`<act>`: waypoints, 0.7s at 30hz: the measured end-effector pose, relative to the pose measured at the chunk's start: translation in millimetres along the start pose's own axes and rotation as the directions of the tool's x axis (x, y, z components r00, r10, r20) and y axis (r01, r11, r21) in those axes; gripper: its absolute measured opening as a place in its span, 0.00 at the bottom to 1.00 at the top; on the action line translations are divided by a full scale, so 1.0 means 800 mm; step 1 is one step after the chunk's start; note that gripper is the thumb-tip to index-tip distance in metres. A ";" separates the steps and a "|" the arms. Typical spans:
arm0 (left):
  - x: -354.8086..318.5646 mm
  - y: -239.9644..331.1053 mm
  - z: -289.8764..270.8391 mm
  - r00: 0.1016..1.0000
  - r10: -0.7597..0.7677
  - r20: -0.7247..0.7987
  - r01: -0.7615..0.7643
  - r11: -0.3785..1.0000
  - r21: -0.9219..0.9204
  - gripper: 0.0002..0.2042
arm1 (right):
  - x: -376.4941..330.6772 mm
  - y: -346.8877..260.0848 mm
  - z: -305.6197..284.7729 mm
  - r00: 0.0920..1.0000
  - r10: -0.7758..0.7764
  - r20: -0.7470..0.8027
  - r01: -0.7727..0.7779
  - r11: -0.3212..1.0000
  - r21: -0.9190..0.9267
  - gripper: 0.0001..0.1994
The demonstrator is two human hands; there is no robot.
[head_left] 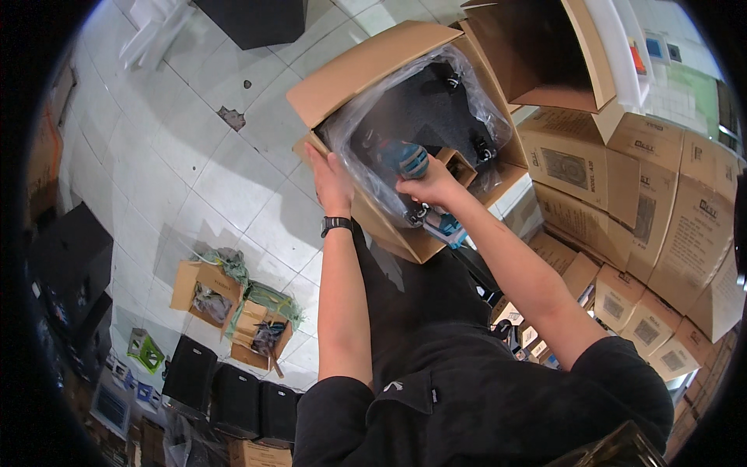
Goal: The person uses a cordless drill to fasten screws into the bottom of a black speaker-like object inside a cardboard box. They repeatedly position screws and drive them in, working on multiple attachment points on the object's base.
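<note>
My right hand is wrapped round the grip of a teal cordless drill, its front end pointing down and left. The drill is over an open cardboard box. Inside the box lies a large black cabinet in a clear plastic bag, with small casters at its corners. A small open carton sits on the cabinet beside my right hand. My left hand lies against the box's left wall with its fingers stretched out. The drill's tip is blurred; I cannot tell if it touches the cabinet.
Printed cartons are stacked at the right, below another open box. Two small cartons with plastic wrapping stand on the tiled floor at the left. Several black speakers line the lower left. A black object stands at the top.
</note>
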State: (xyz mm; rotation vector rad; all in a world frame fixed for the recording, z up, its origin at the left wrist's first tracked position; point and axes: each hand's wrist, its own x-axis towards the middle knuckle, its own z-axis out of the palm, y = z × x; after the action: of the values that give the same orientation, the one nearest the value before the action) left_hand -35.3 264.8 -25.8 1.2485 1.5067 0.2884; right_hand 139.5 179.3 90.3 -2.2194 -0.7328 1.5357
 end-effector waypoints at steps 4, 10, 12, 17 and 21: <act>0.006 -0.012 -0.001 0.999 0.042 -0.012 -0.042 0.999 0.013 0.33 | 0.000 0.007 -0.011 0.969 -0.246 0.012 0.245 0.959 -0.141 0.42; 0.008 -0.023 0.002 0.993 0.099 -0.061 -0.101 0.994 -0.030 0.34 | -0.024 -0.004 -0.045 0.887 -0.456 0.075 0.457 0.841 -0.289 0.46; 0.001 -0.017 -0.007 0.994 0.092 -0.065 -0.095 0.995 -0.037 0.35 | -0.042 -0.013 -0.060 0.911 -0.402 0.094 0.410 0.854 -0.320 0.47; -0.013 -0.007 0.002 0.928 0.177 -0.327 -0.156 0.984 0.089 0.23 | -0.098 0.023 -0.100 0.900 -0.435 0.011 0.432 0.891 -0.141 0.46; -0.037 0.021 0.016 0.765 0.606 -0.218 -0.536 0.786 0.308 0.09 | -0.149 0.078 -0.112 0.912 -0.388 -0.133 0.394 0.919 0.022 0.43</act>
State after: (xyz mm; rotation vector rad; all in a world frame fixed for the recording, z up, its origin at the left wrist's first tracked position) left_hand -20.3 242.1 -1.1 1.9233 1.3972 0.7649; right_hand 203.2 59.7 178.6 -1.9603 -1.0154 1.1914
